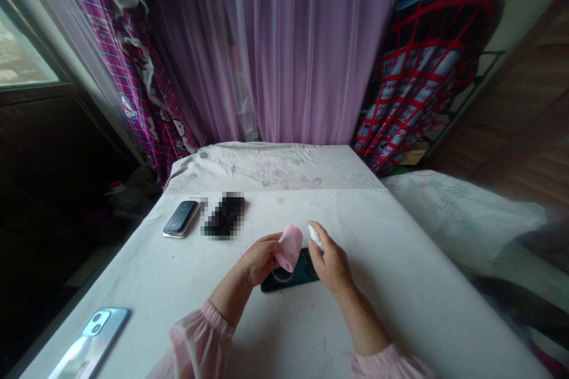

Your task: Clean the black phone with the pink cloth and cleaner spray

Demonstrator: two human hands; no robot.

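My left hand pinches a folded pink cloth between thumb and fingers. In my right hand is a small white bottle-like object, mostly hidden by the palm, with the index finger bent over its top. A short gap separates it from the cloth. Beneath both hands, a dark phone lies flat on the table, partly covered by the cloth and my fingers. A pale ring-shaped mark or part shows on it next to the cloth.
A white cloth covers the table. Stacked phones and a pixelated dark object lie at left. A silver-blue phone rests near the left edge. Purple curtains hang behind, and a white plastic bag is at right.
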